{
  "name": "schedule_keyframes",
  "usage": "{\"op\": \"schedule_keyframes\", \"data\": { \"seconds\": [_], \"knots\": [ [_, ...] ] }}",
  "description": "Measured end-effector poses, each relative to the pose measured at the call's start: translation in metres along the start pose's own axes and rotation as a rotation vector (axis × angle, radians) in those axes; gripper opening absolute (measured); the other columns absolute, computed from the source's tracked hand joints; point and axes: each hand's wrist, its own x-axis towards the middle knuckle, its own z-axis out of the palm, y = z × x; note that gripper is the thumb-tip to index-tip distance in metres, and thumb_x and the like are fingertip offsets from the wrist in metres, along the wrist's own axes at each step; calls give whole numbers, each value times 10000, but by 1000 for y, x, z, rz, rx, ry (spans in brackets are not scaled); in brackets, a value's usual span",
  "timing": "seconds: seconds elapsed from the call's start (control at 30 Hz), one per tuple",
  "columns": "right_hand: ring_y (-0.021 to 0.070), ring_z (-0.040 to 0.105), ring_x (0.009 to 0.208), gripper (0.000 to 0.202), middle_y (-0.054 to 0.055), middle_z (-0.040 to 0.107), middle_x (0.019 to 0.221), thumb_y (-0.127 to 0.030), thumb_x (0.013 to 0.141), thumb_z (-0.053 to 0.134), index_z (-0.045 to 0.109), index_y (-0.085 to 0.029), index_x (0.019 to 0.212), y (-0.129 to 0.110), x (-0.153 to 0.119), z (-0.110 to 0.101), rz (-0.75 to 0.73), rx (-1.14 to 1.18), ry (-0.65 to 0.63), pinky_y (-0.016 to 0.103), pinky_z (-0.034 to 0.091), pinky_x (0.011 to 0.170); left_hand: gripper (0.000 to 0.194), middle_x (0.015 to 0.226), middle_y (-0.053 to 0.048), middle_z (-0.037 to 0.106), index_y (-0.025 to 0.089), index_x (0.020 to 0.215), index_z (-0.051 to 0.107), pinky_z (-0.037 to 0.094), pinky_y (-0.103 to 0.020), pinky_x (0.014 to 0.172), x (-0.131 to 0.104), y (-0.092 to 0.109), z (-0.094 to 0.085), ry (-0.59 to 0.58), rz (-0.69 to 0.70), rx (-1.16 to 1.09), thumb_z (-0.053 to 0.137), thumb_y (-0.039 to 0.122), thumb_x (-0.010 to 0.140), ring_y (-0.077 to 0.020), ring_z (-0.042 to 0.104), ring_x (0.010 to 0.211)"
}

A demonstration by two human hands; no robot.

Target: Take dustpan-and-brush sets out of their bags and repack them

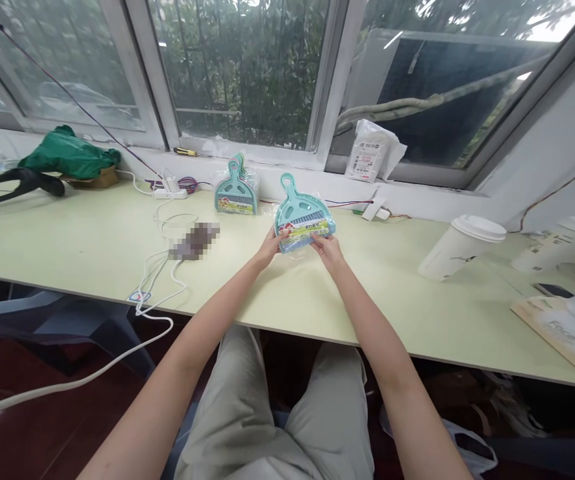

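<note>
**Packaged mini dustpan set, held in both hands**

Item: one teal dustpan set in clear wrap with a printed label, handle pointing up toward the window. It sits low over the pale green table, near the far edge, between both hands.

Left hand: fingers pinch the lower left corner of the pack. Right hand: fingers pinch the lower right edge (thumb on top, the rest hidden beneath).

Nearby: a stack of matching dustpan sets leaning at the sill, to the left and apart; a white charger cable; a lidded paper cup lying tilted on the right; a tissue box.
</note>
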Motion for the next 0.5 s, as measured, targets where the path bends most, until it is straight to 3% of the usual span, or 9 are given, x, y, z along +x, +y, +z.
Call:
{"op": "schedule_keyframes", "data": {
  "seconds": [0.07, 0.13, 0.2, 0.27, 0.33, 0.4, 0.5],
  "knots": [
    [203, 702, 702, 211, 77, 719, 768, -297, 721, 762, 648, -142, 807, -4, 2, -12, 114, -215, 9, 342, 599, 693, 610, 1239, -78, 610, 230, 1269, 476, 565, -377, 791, 2, 0, -4, 4, -5, -1, 694, 401, 725, -256, 623, 1033],
    [219, 681, 611, 318, 96, 684, 657, -439, 755, 718, 647, -131, 719, -10, 2, -26, 128, -506, 48, 356, 575, 628, 596, 1263, -79, 594, 242, 1285, 448, 575, -408, 783, 4, 2, -9, 53, -22, -38, 667, 358, 742, -253, 632, 1008],
    [225, 679, 676, 347, 96, 685, 709, -488, 763, 688, 661, -143, 744, -15, 1, -35, -72, -771, 89, 366, 559, 694, 599, 1284, -76, 579, 253, 1313, 410, 579, -433, 792, 7, 5, -16, 113, -44, -105, 632, 311, 759, -245, 640, 993],
    [250, 659, 906, 375, 109, 685, 983, -471, 743, 707, 668, -170, 963, -20, -2, -39, -392, -959, 77, 394, 534, 816, 622, 1289, -81, 578, 247, 1346, 371, 578, -440, 808, 10, 7, -22, 159, -72, -180, 601, 270, 769, -241, 647, 993],
    [286, 540, 1165, 579, 122, 558, 1288, -438, 705, 751, 579, -212, 1209, -22, -5, -36, -639, -1100, 5, 448, 469, 949, 637, 1283, -99, 587, 222, 1367, 355, 573, -438, 828, 11, 7, -26, 156, -95, -232, 581, 244, 772, -246, 650, 1001],
    [298, 404, 1310, 656, 96, 452, 1420, -399, 699, 768, 530, -253, 1293, -23, -6, -30, -748, -1179, -96, 480, 370, 1054, 632, 1271, -120, 596, 193, 1370, 366, 561, -441, 851, 11, 5, -28, 116, -109, -251, 573, 239, 775, -255, 654, 1009],
    [260, 422, 1303, 316, 16, 564, 1332, -352, 825, 654, 657, -314, 1138, -18, -5, -26, -766, -1120, -199, 455, 305, 1094, 614, 1238, -144, 616, 168, 1355, 394, 542, -458, 875, 7, 3, -27, 31, -129, -231, 590, 252, 778, -270, 657, 1013]
  ]
}}
